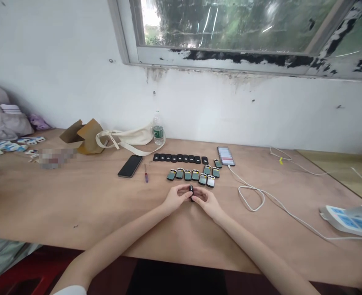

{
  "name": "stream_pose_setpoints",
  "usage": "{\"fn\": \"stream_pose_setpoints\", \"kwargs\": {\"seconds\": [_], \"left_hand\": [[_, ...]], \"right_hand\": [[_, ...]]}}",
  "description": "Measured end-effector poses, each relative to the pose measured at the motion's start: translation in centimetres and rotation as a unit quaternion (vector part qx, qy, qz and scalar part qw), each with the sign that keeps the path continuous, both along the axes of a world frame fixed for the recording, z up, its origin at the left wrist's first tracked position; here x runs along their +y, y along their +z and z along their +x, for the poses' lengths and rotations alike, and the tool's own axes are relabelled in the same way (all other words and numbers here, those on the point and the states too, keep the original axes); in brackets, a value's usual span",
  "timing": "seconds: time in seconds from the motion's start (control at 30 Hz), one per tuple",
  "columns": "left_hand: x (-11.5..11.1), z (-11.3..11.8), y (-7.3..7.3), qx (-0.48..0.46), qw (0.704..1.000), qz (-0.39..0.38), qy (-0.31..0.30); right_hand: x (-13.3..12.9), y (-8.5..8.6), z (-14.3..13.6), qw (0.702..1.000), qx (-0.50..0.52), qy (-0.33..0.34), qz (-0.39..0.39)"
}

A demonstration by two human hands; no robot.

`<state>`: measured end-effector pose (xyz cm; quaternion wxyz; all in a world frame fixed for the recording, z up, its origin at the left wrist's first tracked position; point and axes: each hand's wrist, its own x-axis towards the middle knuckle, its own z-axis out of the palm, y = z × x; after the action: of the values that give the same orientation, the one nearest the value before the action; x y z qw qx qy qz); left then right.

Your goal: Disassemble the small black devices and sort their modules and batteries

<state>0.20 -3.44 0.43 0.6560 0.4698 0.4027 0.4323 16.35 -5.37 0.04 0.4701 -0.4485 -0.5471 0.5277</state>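
Observation:
Between the fingertips of my left hand [174, 199] and my right hand [209, 202] a small black fob-like case [191, 189] stands on edge. Both hands pinch it from either side, just above the table. Beyond them lie several open fob-like pieces [187, 175] with grey-green faces and yellow and black upper ends. Farther back, several closed black cases [180, 158] form a row. A small screwdriver [146, 176] with a purple handle lies left of the pieces.
A dark phone [130, 166] rests left of the screwdriver. Behind are a water bottle [158, 132], a cream bag [134, 136] and a brown paper bag [90, 135]. A second phone [225, 155] has a white cable [262, 189] running to a power strip [349, 219] at right.

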Motion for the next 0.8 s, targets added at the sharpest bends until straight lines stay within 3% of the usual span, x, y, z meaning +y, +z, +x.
{"fn": "stream_pose_setpoints", "kwargs": {"seconds": [0.33, 0.8], "left_hand": [[-0.2, -0.5, 0.2, 0.024, 0.995, 0.047, -0.09], [-0.1, -0.1, -0.6, 0.039, 0.996, 0.025, -0.079]], "right_hand": [[-0.1, 1.0, 0.6, 0.998, -0.048, -0.05, -0.01], [-0.1, 1.9, 0.6, 0.998, -0.042, -0.031, -0.025]]}}
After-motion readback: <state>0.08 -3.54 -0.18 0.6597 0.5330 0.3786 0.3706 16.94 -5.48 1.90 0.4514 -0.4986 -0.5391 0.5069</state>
